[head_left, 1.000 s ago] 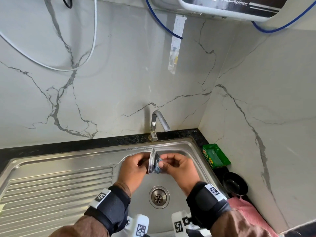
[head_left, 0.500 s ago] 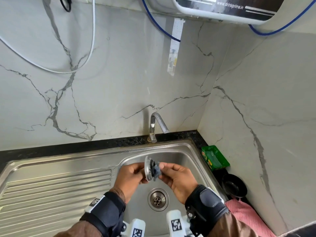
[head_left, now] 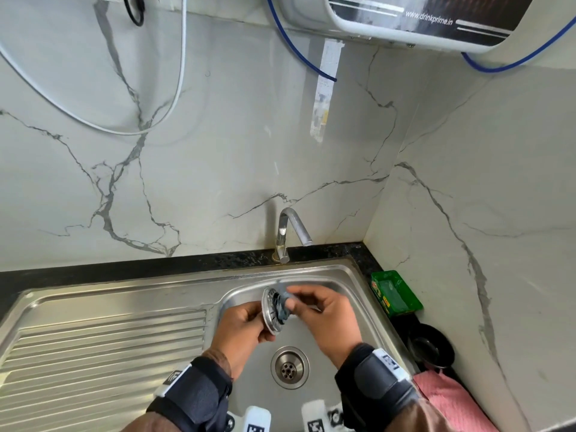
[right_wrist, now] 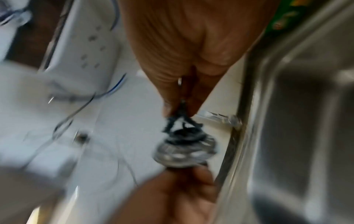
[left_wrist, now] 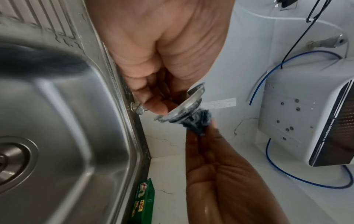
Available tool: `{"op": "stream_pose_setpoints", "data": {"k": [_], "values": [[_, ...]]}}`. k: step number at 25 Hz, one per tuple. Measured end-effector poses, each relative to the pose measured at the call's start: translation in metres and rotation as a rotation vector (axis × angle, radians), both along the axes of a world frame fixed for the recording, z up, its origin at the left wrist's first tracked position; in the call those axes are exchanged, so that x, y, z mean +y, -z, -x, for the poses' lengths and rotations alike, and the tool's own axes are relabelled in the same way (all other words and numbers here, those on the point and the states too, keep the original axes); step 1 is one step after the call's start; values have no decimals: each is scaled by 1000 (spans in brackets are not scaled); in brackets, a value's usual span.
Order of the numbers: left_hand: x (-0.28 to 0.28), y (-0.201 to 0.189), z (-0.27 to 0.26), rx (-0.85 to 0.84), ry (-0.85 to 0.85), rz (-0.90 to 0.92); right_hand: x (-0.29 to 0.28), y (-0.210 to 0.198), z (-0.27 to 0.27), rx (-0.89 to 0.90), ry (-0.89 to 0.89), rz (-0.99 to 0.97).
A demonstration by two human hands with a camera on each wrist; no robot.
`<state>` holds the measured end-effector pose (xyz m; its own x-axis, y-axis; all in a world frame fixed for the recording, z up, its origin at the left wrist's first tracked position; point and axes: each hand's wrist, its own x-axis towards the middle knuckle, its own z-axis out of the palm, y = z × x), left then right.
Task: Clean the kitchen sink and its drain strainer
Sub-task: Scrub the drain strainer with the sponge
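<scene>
A round metal drain strainer is held on edge above the steel sink, gripped by my left hand. My right hand pinches a small dark blue-grey scrubber wad against the strainer's inner face. In the left wrist view the strainer sits at my left fingertips with the scrubber pressed on it. The right wrist view is blurred; the scrubber hangs from my right fingers onto the strainer. The open drain lies below the hands.
A curved tap stands behind the basin. The ribbed drainboard is on the left. A green soap box, a black bowl and a pink cloth sit on the right counter. A water purifier hangs overhead.
Both hands with the strainer have shifted slightly down and towards me over the basin. The strainer has tilted, and my right hand has moved the scrubber across its face.
</scene>
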<state>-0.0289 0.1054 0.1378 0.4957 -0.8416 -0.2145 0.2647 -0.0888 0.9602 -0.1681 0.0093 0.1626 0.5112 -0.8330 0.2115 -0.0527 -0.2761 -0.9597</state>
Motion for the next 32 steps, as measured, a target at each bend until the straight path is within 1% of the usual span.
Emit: {"op": "stream_pose_setpoints", "data": {"k": [1, 2, 3, 4, 5, 6, 7, 8, 9, 10, 11, 12, 13, 14, 15, 16, 17, 18, 19, 20, 21, 22, 23, 24, 25, 26, 27, 29, 30, 31, 32], "values": [[0, -2, -1, 31, 4, -8, 4, -2, 1, 66, -42, 213], [0, -1, -1, 65, 15, -19, 5, 0, 3, 111, -80, 373], [1, -1, -1, 96, 28, -24, 3, 1, 5, 103, -124, 364], [2, 0, -1, 95, 31, -19, 0, 3, 5, 89, -142, 234], [3, 1, -1, 50, 15, -14, -4, 2, 4, 43, -117, 4], [3, 3, 0, -20, -2, 1, -4, -1, 3, -27, -119, -284], [4, 2, 3, -79, -14, 14, -4, -1, 4, -71, -165, -534], [5, 2, 5, -118, -21, 13, -1, -4, 3, -108, -163, -645], [5, 1, 6, -95, -18, -1, -2, -5, 3, -93, -148, -564], [3, -1, 5, -16, -11, -23, -2, -6, 4, -53, -121, -320], [3, -4, 4, 55, 3, -45, 3, -14, 3, -67, -86, -122], [3, -6, 2, 72, -1, -40, 4, -14, 6, -94, -139, -10], [3, -9, 0, 6, -7, -8, -1, -6, 8, -139, -197, -34], [3, -12, -2, -122, -8, 31, -3, -1, 6, -216, -177, -222], [5, -14, -3, -243, -6, 58, -1, 2, 3, -207, -127, -320], [5, -14, -4, -302, -3, 55, 1, 3, 0, -202, -153, -525], [4, -14, -6, -303, -1, 30, 2, 2, -1, -209, -139, -603], [2, -11, -8, -276, -6, -21, 0, 4, 0, -124, -114, -426], [1, -10, -8, -244, -11, -66, -1, 2, 1, 3, -33, -66], [0, -10, -9, -221, -20, -92, 0, -4, 4, 114, -1, 332], [-1, -11, -9, -216, -31, -104, -1, -2, 6, 144, -72, 663], [-1, -12, -9, -227, -33, -102, 0, -1, 6, 136, -172, 833], [0, -15, -8, -235, -20, -89, 2, 1, 7, 119, -231, 840], [1, -17, -8, -230, -2, -67, 3, 1, 5, 98, -219, 762], [1, -17, -8, -209, 15, -45, 3, 3, 1, 93, -157, 634], [1, -16, -8, -192, 29, -27, 5, 3, -3, 93, -70, 465], [2, -16, -7, -178, 35, -16, 6, 3, -6, 86, -9, 229], [2, -16, -5, -151, 12, -1, 6, 7, -11, -2, 48, -231], [3, -17, -4, -127, -18, 11, 9, 8, -12, -40, 46, -375], [3, -17, -5, -107, -50, 23, 14, 9, -11, -58, 31, -445], [3, -17, -5, -96, -74, 36, 20, 8, -10, -68, 9, -439]]}}
